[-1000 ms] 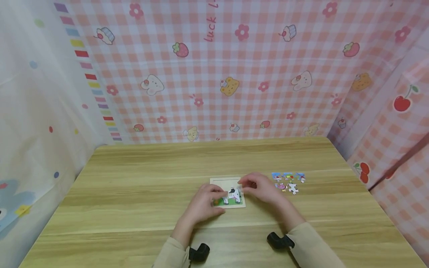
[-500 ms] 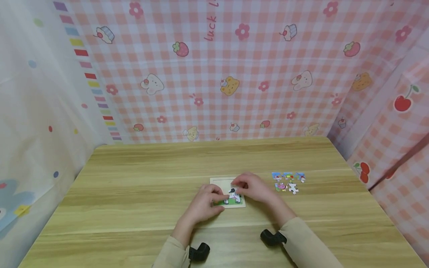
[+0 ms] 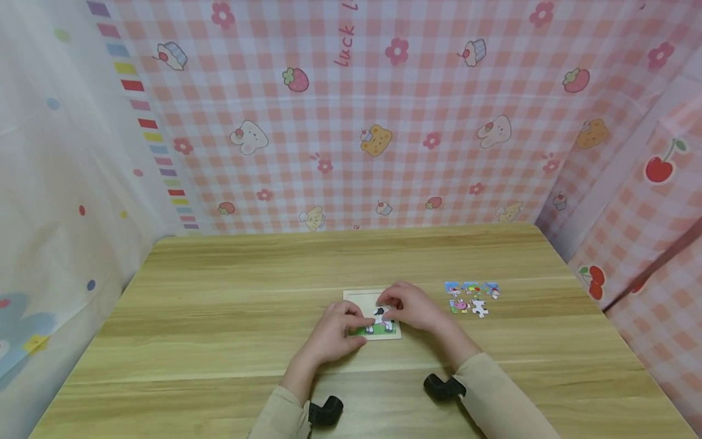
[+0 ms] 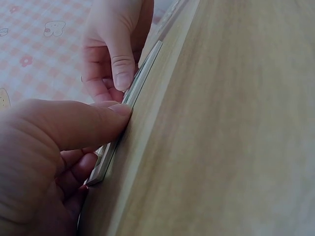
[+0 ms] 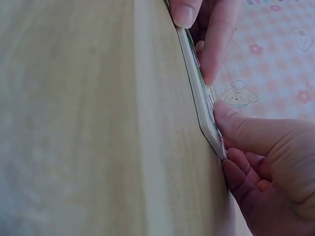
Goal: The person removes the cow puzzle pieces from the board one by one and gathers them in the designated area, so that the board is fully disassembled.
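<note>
Pink-and-white checked cloth (image 3: 329, 97) hung behind the far edge of the wooden table (image 3: 219, 292). Roughly midway between the table's left and right edges lay a small, pale puzzle tray (image 3: 364, 299). Its nearer part was filled with a picture (image 3: 388, 327), a white animal with black patches on green ground; toward the tray's far edge I saw bare wood. A person's left hand (image 3: 331, 332) was pinching the tray near its near left corner, thumb against the near edge, index fingertip out over the picture. The right hand (image 3: 414, 306) lay over the tray's right edge, thumb and index bent close together by the animal; whether they pinched a piece or only touched the tray, I couldn't tell.

Apart from it, toward the table's right edge, loose pieces lay in two rows: three blue-tinted pieces (image 3: 471, 288) on the far side, then a pinkish piece (image 3: 459, 306) beside a white piece (image 3: 479, 308). Beige sleeves (image 3: 499, 396) covered the forearms, with a black fitting (image 3: 326, 411) at each wrist. Pale dotted cloth (image 3: 55, 152) hung along the table's left edge and cherry-printed cloth (image 3: 647, 268) along its right.
</note>
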A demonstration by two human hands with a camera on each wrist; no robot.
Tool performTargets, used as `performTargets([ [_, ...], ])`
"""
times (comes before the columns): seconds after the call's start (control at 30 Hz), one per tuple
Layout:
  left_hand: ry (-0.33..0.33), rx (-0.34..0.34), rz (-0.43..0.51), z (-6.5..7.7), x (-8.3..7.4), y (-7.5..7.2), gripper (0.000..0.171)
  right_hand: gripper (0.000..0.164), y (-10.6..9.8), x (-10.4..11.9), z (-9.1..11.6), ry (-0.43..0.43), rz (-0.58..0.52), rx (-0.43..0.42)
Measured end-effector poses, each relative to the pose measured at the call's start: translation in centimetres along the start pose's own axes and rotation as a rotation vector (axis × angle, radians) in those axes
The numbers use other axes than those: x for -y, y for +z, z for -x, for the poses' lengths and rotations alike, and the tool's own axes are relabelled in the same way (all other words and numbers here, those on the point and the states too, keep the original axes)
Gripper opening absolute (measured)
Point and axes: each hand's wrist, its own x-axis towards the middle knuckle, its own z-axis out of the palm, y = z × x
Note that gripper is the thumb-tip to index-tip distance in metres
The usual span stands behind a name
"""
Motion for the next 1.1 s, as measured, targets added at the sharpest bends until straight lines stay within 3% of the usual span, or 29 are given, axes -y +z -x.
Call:
performTargets([
  [0.5,-0.015,0.001,-0.001,-0.08,-0.20,-0.12,0.032,0.021,0.18,-0.06,-0.06,-0.036,0.037,0.001],
  [0.73,-0.012,-0.002,0.005,-0.02,-0.25,-0.20,0.031,0.020,0.11,0.50,0.07,0.005,0.020,0.007],
  [1.1,0.002,-0.004,0.006,-0.01,-0.53,-0.36,0.031,0.019,0.27,0.29,0.29,-0.019,-0.019,-0.032],
])
